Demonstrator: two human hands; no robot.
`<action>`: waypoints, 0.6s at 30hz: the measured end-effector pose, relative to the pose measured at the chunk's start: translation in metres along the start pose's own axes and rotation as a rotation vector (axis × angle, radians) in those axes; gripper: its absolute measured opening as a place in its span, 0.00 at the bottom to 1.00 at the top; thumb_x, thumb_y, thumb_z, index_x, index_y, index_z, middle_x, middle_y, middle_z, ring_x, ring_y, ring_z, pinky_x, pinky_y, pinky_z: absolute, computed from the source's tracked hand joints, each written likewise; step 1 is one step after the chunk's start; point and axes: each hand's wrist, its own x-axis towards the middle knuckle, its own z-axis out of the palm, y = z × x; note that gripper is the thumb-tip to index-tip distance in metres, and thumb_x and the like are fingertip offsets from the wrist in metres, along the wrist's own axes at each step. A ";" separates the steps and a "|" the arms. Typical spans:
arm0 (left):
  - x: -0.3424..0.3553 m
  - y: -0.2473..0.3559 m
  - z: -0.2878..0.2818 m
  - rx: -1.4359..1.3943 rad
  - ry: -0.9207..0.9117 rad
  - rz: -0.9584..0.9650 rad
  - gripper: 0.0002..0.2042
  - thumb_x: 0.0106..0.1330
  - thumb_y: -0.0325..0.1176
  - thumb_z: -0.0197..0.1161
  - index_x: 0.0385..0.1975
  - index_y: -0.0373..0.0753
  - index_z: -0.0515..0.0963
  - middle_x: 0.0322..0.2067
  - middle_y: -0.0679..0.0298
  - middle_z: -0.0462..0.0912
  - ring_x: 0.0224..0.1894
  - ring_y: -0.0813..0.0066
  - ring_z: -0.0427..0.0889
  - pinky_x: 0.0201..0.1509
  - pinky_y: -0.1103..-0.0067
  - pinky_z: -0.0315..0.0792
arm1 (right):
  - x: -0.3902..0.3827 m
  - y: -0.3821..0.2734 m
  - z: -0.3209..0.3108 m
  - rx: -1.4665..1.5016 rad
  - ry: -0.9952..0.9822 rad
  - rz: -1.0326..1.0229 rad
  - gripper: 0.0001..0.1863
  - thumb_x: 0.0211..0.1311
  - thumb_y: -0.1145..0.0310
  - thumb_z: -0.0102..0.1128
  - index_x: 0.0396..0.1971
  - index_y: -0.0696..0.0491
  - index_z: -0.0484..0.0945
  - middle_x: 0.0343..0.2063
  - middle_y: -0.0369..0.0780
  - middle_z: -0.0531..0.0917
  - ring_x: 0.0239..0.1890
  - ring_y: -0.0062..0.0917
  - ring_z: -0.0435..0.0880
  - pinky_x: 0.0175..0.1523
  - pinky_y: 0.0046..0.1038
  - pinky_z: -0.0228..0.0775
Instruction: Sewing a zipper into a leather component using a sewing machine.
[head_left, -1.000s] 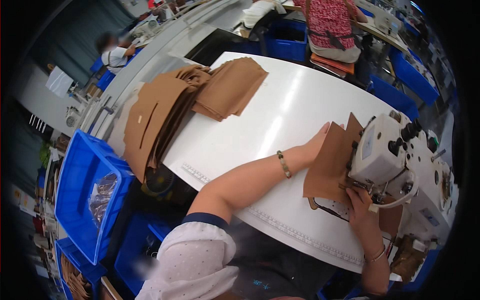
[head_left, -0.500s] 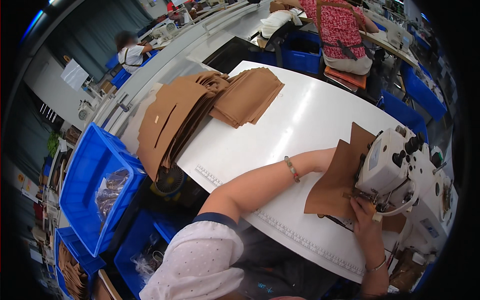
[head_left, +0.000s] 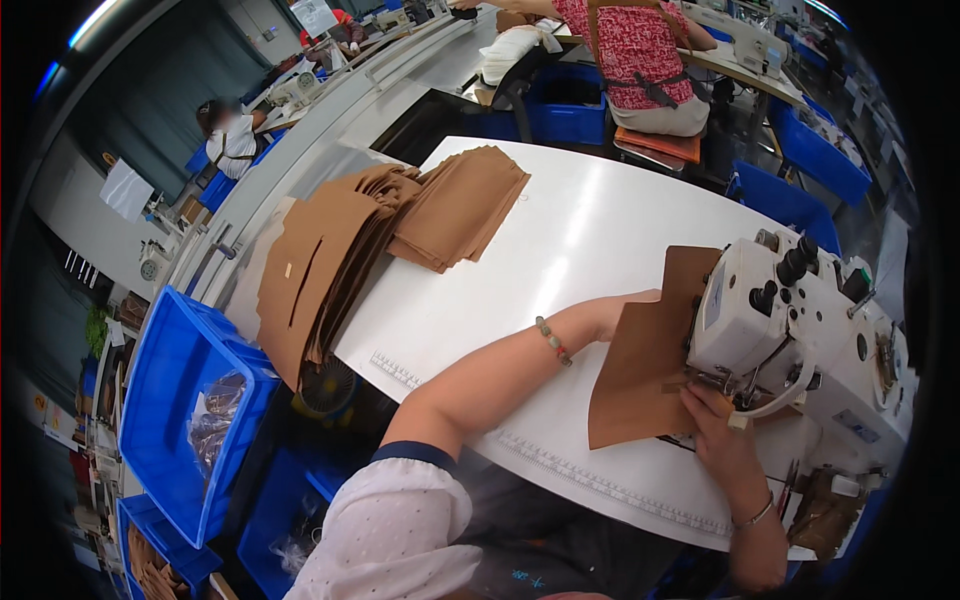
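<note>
A brown panel point(head_left: 640, 375) of leather-like sheet lies under the head of a white sewing machine point(head_left: 765, 330) at the right of the table. By the presser foot, a small brown strip point(head_left: 677, 388) sits on the panel. My right hand point(head_left: 722, 435) has its fingers pressed together at the panel's near edge, close to the needle area. Reaching across the white tabletop, my left arm ends with my left hand point(head_left: 622, 312) at the panel's far left side. The panel covers the left fingers. A beaded bracelet point(head_left: 552, 342) circles the left wrist.
Two stacks of brown panels, a larger slotted stack point(head_left: 310, 270) and a smaller stack point(head_left: 465, 205), lie at the table's far left. Beside them stands a blue bin point(head_left: 165, 400) holding plastic-wrapped items. A ruler strip point(head_left: 610, 485) runs along the near edge. A co-worker point(head_left: 645, 60) sits beyond the table.
The whole view has shifted, moving most table items left in the picture. The panel has turned slightly beside the machine head. Both hands stay at the panel.
</note>
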 end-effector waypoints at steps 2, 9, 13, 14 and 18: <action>0.002 -0.003 0.000 0.054 0.006 0.028 0.20 0.71 0.37 0.65 0.59 0.33 0.76 0.51 0.60 0.82 0.53 0.74 0.79 0.56 0.77 0.77 | 0.000 0.001 0.000 -0.004 -0.005 -0.004 0.27 0.47 0.85 0.59 0.51 0.55 0.84 0.51 0.41 0.83 0.54 0.41 0.82 0.62 0.41 0.73; 0.011 -0.013 0.004 0.239 0.023 0.121 0.20 0.71 0.38 0.65 0.58 0.34 0.76 0.52 0.60 0.82 0.52 0.73 0.80 0.56 0.76 0.78 | 0.001 0.002 0.003 -0.021 0.042 -0.049 0.25 0.46 0.84 0.60 0.49 0.56 0.84 0.50 0.42 0.83 0.52 0.40 0.83 0.60 0.40 0.74; 0.014 -0.017 0.004 0.251 0.034 0.121 0.20 0.71 0.38 0.65 0.58 0.35 0.77 0.52 0.61 0.83 0.51 0.73 0.81 0.55 0.75 0.78 | 0.002 0.001 0.002 -0.021 0.005 -0.029 0.25 0.47 0.84 0.60 0.50 0.56 0.84 0.50 0.42 0.83 0.52 0.40 0.83 0.59 0.40 0.75; 0.015 -0.018 0.003 0.255 0.034 0.118 0.20 0.71 0.38 0.65 0.58 0.36 0.77 0.52 0.61 0.83 0.51 0.72 0.81 0.55 0.75 0.78 | 0.003 0.001 0.001 -0.023 -0.003 -0.024 0.25 0.47 0.84 0.60 0.49 0.56 0.84 0.50 0.42 0.83 0.52 0.40 0.83 0.59 0.40 0.75; 0.016 -0.023 0.002 0.268 0.037 0.111 0.19 0.71 0.39 0.65 0.58 0.37 0.77 0.52 0.61 0.83 0.50 0.72 0.81 0.55 0.74 0.78 | 0.004 -0.001 -0.001 -0.027 -0.011 -0.021 0.25 0.48 0.84 0.60 0.49 0.56 0.84 0.50 0.42 0.83 0.52 0.40 0.83 0.59 0.40 0.75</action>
